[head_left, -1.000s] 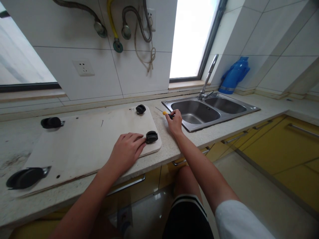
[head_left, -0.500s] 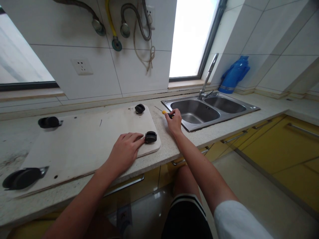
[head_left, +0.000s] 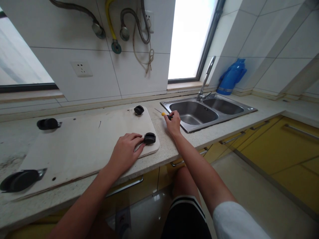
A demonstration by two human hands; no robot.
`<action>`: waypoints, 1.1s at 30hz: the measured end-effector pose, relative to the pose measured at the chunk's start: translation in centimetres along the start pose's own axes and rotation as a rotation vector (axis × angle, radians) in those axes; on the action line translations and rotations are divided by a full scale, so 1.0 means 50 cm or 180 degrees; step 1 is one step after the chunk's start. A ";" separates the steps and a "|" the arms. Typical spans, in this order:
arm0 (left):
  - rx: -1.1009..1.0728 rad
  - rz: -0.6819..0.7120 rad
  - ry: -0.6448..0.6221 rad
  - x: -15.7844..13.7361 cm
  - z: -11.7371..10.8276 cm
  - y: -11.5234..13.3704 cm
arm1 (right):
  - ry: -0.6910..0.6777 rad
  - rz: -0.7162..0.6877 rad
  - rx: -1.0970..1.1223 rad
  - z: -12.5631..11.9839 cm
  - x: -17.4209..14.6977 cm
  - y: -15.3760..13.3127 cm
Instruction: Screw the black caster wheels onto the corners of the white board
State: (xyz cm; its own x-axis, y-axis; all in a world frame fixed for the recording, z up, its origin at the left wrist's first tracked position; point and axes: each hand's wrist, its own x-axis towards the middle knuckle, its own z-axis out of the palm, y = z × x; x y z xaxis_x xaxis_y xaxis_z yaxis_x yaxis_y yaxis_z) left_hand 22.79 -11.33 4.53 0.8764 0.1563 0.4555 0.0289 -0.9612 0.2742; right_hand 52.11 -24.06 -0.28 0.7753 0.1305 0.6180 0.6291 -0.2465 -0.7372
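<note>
A white board lies on the countertop, with a black caster wheel near each corner. My left hand rests at the board's near right corner, its thumb and index finger closed against the left side of a caster wheel. The wheel's mounting plate is hidden from view. To the right of the board, my right hand grips a screwdriver with a yellow and black handle. Its thin shaft points left toward the wall, apart from the board. Another caster wheel stands at the far right corner.
Two more caster wheels sit at the board's left end. A double-bowl steel sink with a faucet lies right of my right hand. Behind it stands a blue thermos. Hoses hang on the tiled wall. Yellow cabinets are below.
My left thumb has shifted lower beside the near right caster wheel, spreading from the index finger. My right hand and the screwdriver stay almost still; the view has moved slightly.
</note>
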 end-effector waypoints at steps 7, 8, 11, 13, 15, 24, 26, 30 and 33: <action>0.0156 0.0019 0.0018 -0.002 -0.001 0.010 | 0.0008 -0.0020 -0.0003 0.005 0.001 0.007; 0.0152 -0.0028 0.0048 -0.002 0.001 0.011 | 0.0012 -0.0022 -0.0003 0.005 0.000 0.007; 0.0101 -0.0174 0.0112 -0.001 0.006 0.012 | 0.0016 -0.0027 -0.0004 0.004 0.001 0.007; 0.0053 -0.0211 0.0117 0.000 0.009 0.009 | 0.0011 -0.0026 -0.0004 0.003 0.001 0.007; 0.0049 -0.0197 0.0105 0.002 0.011 0.006 | 0.0003 -0.0023 -0.0003 0.002 0.001 0.005; 0.0315 -0.0038 0.0088 0.000 0.006 0.009 | 0.0002 0.0060 0.0056 0.000 0.000 -0.001; 0.0345 -0.0002 0.0080 -0.004 0.007 0.008 | 0.0021 0.0087 0.0085 0.000 -0.001 -0.004; 0.0411 0.0213 0.0322 -0.022 0.019 0.001 | 0.0121 0.0169 0.0182 -0.003 -0.001 -0.009; 0.0499 0.0525 0.0718 -0.037 0.031 -0.001 | 0.0293 0.0228 0.0354 -0.009 0.000 -0.016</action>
State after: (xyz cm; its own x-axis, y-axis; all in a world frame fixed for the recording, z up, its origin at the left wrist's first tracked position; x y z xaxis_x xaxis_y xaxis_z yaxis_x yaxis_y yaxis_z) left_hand 21.92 -11.94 2.36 0.7472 0.0252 0.6641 -0.0154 -0.9984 0.0552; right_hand 51.56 -24.32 0.43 0.8131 0.0267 0.5815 0.5788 -0.1436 -0.8027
